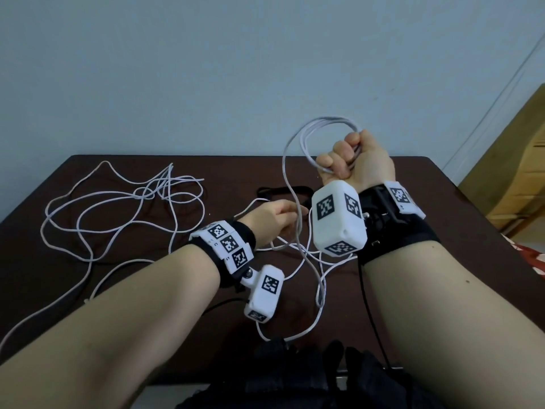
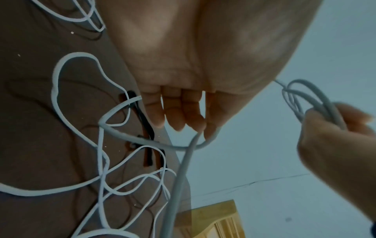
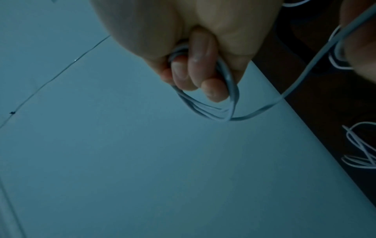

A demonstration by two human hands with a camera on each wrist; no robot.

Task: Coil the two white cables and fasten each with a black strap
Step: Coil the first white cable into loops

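My right hand [image 1: 354, 160] is raised above the dark table [image 1: 206, 166], and it grips a coil of several loops of a white cable [image 1: 327, 122]. The right wrist view shows its fingers [image 3: 195, 64] curled round the loops [image 3: 203, 109]. A strand drops from the coil to my left hand [image 1: 277, 219], low over the table, whose thumb and fingertips [image 2: 179, 116] pinch it [image 2: 187, 157]. The second white cable [image 1: 124, 208] lies in loose tangled loops at the left. A black strap [image 1: 283, 191] lies beyond the left hand; black straps [image 2: 148, 140] also show under the cable.
Slack white cable [image 1: 309, 261] trails between my forearms to the near edge. A black lead [image 1: 371, 314] runs down from the right wrist. Dark fabric [image 1: 295, 373] sits at the front edge. Wooden furniture [image 1: 519, 160] and red cloth [image 1: 530, 258] are at the right.
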